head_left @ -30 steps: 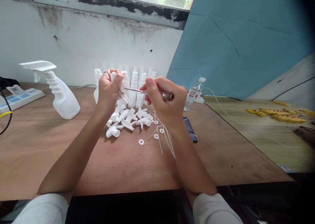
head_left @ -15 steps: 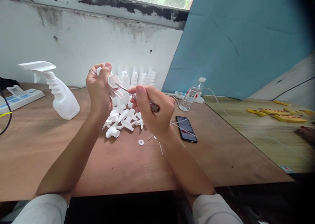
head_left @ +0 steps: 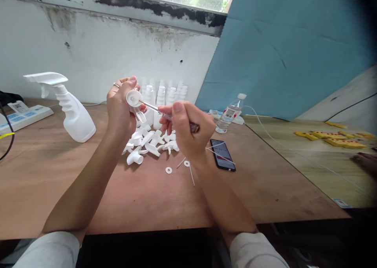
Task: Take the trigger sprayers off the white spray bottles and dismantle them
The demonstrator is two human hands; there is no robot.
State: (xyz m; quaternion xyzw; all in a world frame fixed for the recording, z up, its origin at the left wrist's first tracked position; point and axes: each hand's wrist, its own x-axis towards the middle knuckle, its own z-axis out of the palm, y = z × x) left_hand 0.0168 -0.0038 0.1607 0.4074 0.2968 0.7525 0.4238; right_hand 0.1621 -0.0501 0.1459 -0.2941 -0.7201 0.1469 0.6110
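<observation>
My left hand point(head_left: 119, 105) is closed around a white spray trigger head point(head_left: 134, 98), its round collar turned towards me and the trigger pointing down. In my right hand point(head_left: 191, 128) is a screwdriver point(head_left: 151, 105) with a thin metal shaft and a clear handle. Its tip reaches into the round opening of the collar; how deep it sits I cannot tell. Below the hands lies a pile of white spray head parts point(head_left: 151, 140). Two white washers, one of them a flat ring point(head_left: 169, 170), and several thin white tubes point(head_left: 192, 175) lie nearer to me.
A complete white spray bottle point(head_left: 78, 120) stands at left beside a power strip point(head_left: 32, 116). Several white bottles point(head_left: 172, 95) stand behind my hands. To the right are a water bottle point(head_left: 229, 114), a phone point(head_left: 223, 156), and yellow pieces point(head_left: 344, 142) near another person's hand point(head_left: 365, 162).
My right hand has shifted slightly right with the screwdriver. The spray head has turned, so more of its collar's inside faces me and its trigger hangs lower. A second washer now shows fully.
</observation>
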